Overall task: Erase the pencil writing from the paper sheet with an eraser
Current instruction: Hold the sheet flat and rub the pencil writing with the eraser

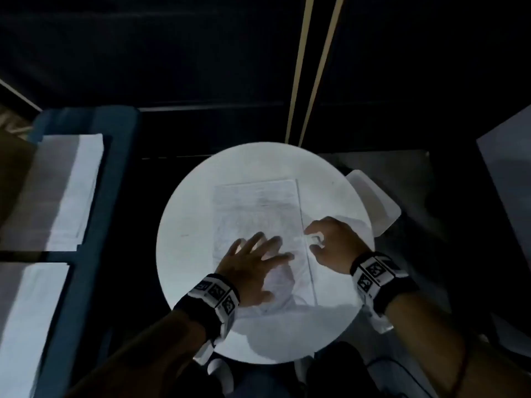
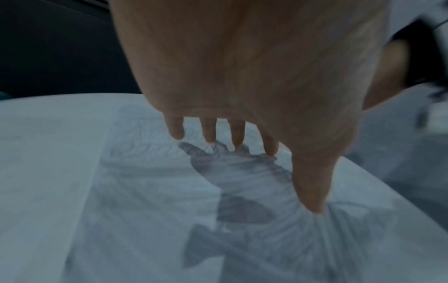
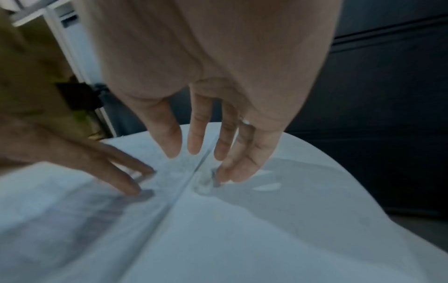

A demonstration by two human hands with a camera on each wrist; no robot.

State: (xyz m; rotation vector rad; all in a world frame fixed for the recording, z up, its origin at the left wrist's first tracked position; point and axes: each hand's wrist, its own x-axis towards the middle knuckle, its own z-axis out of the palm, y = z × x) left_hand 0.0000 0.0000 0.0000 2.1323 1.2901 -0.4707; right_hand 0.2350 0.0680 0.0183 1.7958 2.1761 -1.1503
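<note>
Flat rectangular paper sheet (image 1: pixel 255 208) — left hand (image 1: pixel 253 271) spread on it — round table (image 1: pixel 184 214).

A round white table (image 1: pixel 186 225) stands against a dark floor (image 1: pixel 201 67), across which two pale parallel strips (image 1: pixel 311 70) run away from the table's far edge. Tucked just beyond the table's right rim is a white chair (image 1: pixel 376 202), only partly in view. To the left is a blue-framed piece of furniture (image 1: pixel 94 196) with white sheets or pads (image 1: pixel 77 185) lying on top, and a grey slab (image 1: pixel 508 173) cuts in at the right edge, too dim to identify.
</note>
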